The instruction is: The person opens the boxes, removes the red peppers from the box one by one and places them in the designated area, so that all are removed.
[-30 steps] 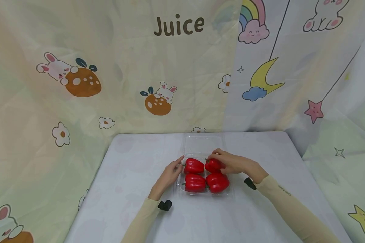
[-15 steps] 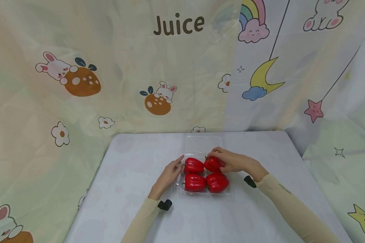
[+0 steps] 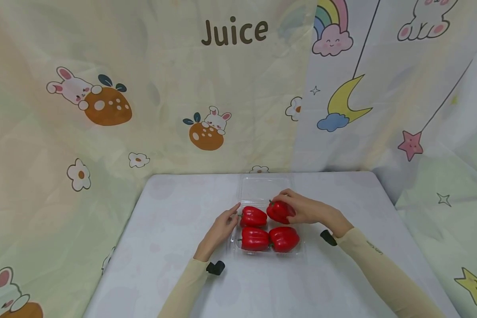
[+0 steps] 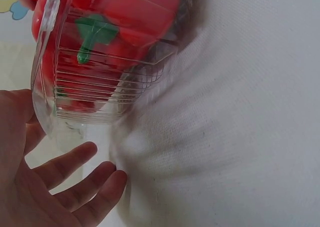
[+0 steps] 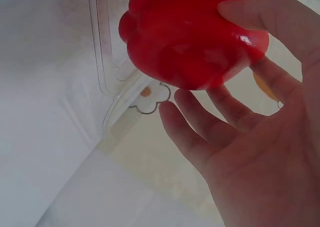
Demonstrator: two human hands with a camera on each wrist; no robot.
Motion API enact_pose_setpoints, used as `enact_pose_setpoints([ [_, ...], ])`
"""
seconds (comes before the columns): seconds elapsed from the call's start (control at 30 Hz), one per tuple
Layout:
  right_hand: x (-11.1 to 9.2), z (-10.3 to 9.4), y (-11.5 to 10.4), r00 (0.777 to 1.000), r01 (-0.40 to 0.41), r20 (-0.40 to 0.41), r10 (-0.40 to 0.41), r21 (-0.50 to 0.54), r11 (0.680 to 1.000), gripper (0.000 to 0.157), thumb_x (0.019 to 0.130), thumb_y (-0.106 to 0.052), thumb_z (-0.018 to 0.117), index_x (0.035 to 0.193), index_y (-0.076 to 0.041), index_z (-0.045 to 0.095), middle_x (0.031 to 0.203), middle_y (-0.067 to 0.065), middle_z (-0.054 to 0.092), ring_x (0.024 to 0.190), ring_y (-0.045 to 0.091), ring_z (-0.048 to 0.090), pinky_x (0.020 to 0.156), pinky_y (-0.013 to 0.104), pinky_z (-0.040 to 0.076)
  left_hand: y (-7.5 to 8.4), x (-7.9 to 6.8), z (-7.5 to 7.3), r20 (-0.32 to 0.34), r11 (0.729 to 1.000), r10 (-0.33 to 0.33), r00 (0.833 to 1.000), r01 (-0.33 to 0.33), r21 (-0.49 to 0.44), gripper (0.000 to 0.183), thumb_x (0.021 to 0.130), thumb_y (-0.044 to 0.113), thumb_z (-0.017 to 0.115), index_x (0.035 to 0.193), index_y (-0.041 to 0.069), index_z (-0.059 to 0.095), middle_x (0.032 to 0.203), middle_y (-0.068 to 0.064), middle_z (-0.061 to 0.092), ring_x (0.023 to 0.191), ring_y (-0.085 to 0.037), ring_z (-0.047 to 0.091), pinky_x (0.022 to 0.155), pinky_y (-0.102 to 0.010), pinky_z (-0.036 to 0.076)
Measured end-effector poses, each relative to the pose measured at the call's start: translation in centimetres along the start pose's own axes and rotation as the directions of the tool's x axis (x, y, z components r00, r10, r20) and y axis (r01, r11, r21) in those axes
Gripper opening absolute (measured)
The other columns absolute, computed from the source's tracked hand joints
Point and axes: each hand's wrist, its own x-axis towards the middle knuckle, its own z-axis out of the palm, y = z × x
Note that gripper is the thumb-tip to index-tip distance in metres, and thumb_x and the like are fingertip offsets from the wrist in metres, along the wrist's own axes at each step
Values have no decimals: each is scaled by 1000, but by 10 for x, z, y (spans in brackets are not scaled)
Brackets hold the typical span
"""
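My right hand [image 3: 309, 210] pinches a glossy red bell pepper [image 3: 280, 213] between thumb and fingers, just above the far right part of a clear plastic clamshell box [image 4: 82, 101]. In the right wrist view, the thumb presses the side of this pepper [image 5: 182, 47] and fingertips support its other side. Three more red bell peppers lie in the box: one far left [image 3: 253, 217], one near left [image 3: 255, 239] and one near right [image 3: 284, 239]. My left hand [image 3: 221, 227] is at the box's left rim, its fingers extended and spread, apparently touching the edge.
The box's transparent lid [image 3: 266, 189] lies folded back toward the far edge of the table. A white cloth covers the table [image 3: 159, 247]. Behind it hangs a printed curtain [image 3: 163, 88]. A small black device [image 3: 216, 268] is on the left wrist.
My right hand has raised the far right pepper slightly up and away from the near right one, opening a gap between them. My left hand has stayed in place.
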Motion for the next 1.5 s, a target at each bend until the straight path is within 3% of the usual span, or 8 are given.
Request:
enact_pose_setpoints([
  [0.43, -7, -2, 7, 990, -7, -141, 8, 7, 1000, 75, 77, -11, 83, 144, -16, 49, 140, 13, 46, 128, 34, 49, 91, 51, 58, -3, 1, -1, 15, 1000, -3, 1000, 3, 5, 50, 106, 29, 47, 155, 28, 40, 138, -12, 61, 117, -25, 61, 101, -47, 53],
  [0.87, -13, -3, 18, 956, -34, -293, 19, -46, 998, 77, 76, -11, 84, 145, -16, 49, 141, 16, 46, 128, 35, 49, 90, 50, 59, -4, 0, -1, 21, 1000, -14, 1000, 14, -7, 50, 106, 31, 47, 155, 33, 38, 139, -9, 60, 119, -24, 60, 103, -47, 52],
  [1.13, -18, -4, 29, 919, -86, -392, 49, -78, 993, 77, 77, -13, 84, 144, -14, 48, 141, 19, 45, 125, 37, 51, 90, 53, 58, -4, 1, 0, 15, 1000, -9, 1000, 9, -11, 50, 106, 30, 47, 155, 30, 39, 139, -11, 60, 121, -25, 60, 104, -48, 51],
  [1.5, -22, -6, 41, 842, -238, -514, 165, -79, 968, 79, 75, -16, 85, 144, -11, 46, 143, 25, 41, 127, 43, 46, 88, 58, 57, -5, 1, 2, 19, 1000, -5, 1000, 5, -15, 51, 106, 30, 48, 156, 30, 38, 139, -9, 60, 120, -24, 60, 105, -47, 51],
])
